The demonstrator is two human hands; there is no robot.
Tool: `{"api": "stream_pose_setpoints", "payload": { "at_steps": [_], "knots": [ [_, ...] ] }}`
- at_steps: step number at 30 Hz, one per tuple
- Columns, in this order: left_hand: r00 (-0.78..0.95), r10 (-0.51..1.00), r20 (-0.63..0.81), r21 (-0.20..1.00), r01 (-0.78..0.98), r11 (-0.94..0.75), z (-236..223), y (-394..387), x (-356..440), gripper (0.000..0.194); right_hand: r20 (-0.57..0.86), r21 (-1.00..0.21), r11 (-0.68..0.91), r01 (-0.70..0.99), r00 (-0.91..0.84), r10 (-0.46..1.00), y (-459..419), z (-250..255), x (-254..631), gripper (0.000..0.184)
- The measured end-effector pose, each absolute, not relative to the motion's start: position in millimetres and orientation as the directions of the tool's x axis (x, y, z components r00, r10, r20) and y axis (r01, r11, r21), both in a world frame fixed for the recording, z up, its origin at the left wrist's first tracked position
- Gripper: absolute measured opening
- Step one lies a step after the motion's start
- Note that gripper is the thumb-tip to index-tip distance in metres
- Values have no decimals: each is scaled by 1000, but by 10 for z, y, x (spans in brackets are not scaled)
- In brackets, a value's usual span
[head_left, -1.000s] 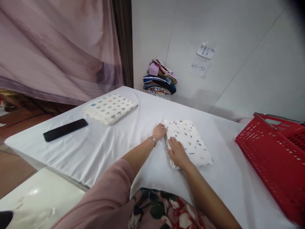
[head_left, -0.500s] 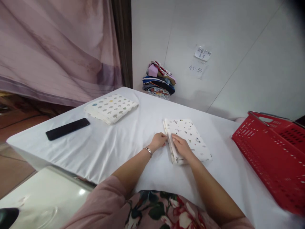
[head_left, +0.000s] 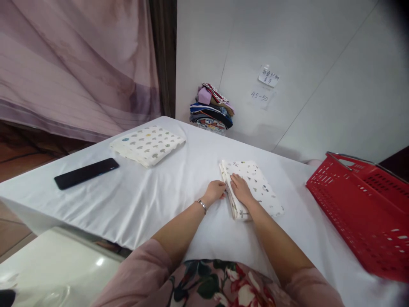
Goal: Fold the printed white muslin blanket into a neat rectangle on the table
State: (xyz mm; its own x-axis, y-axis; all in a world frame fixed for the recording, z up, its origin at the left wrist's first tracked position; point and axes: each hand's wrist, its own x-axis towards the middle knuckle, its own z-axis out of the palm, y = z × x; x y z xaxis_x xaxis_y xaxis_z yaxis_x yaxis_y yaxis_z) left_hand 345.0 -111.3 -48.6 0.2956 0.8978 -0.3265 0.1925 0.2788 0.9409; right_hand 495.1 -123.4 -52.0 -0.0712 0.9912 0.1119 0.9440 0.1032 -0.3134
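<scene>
A folded white cloth [head_left: 260,185] with a small scattered print lies flat in front of me, its layered edge facing left. On top of it, near that edge, my right hand [head_left: 241,189] rests flat with the fingers stretched out. My left hand [head_left: 215,190], with a bracelet at the wrist, pinches the layered left edge of the same cloth. The fingertips there are partly hidden. Farther left lies a second folded white cloth [head_left: 150,146] with grey mushroom-like shapes, touched by neither hand.
A black phone-like slab [head_left: 86,172] lies on the white-covered table [head_left: 153,204] at left. At right stands a red perforated basket [head_left: 358,213]. Behind the table, a pile of folded fabrics [head_left: 211,106] is against the wall. A white stool-like surface [head_left: 60,260] is at lower left.
My right hand has flattened onto the cloth's top, fingers now straighter. My left hand stays at the left edge, shifted very slightly right. The view has tilted a little.
</scene>
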Motion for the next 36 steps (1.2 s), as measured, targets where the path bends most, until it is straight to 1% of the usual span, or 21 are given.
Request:
{"api": "stream_pose_setpoints", "payload": {
  "at_steps": [5,7,10,14,16,18,20,24,26,28,31,34,36],
  "knots": [
    [345,872,-347,938,105,332,-441,-1144,3451,19,186,-465,96,880,-9,982,-1248,-457,4990,36],
    [364,864,-347,936,79,342,-433,-1142,3452,19,234,-491,104,865,16,972,-1265,-384,4974,32],
    [365,866,-340,937,57,344,-438,-1138,3468,23,272,-438,83,895,44,961,-1278,-264,4910,26],
    [311,902,-299,954,63,294,-469,-1165,3499,34,163,-358,-51,932,116,980,-1234,-172,4822,25],
    [297,921,-251,968,81,238,-501,-1185,3513,34,107,-365,-88,927,136,985,-1196,-167,4812,21],
    [303,935,-185,981,115,157,-545,-1196,3524,31,86,-412,-92,907,139,987,-1164,-185,4833,14],
    [316,939,-134,984,156,88,-589,-1194,3534,27,89,-480,-74,874,132,987,-1145,-222,4876,11],
    [313,940,-134,978,193,75,-631,-1171,3545,23,86,-633,-46,773,129,988,-1137,-298,4965,14],
    [319,938,-132,975,213,65,-621,-1162,3544,21,76,-664,-47,746,131,988,-1139,-309,4979,15],
    [327,937,-125,969,242,45,-593,-1158,3537,21,83,-637,-46,770,128,988,-1140,-292,4963,14],
    [333,932,-144,963,264,55,-532,-1155,3522,23,86,-527,-47,849,108,990,-1137,-227,4899,14],
    [348,917,-192,953,289,90,-484,-1158,3504,24,37,-427,-62,902,86,996,-1125,-148,4831,13],
    [350,923,-162,946,321,44,-475,-1169,3495,23,-10,-383,-94,919,98,995,-1107,-105,4799,17]
  ]
}}
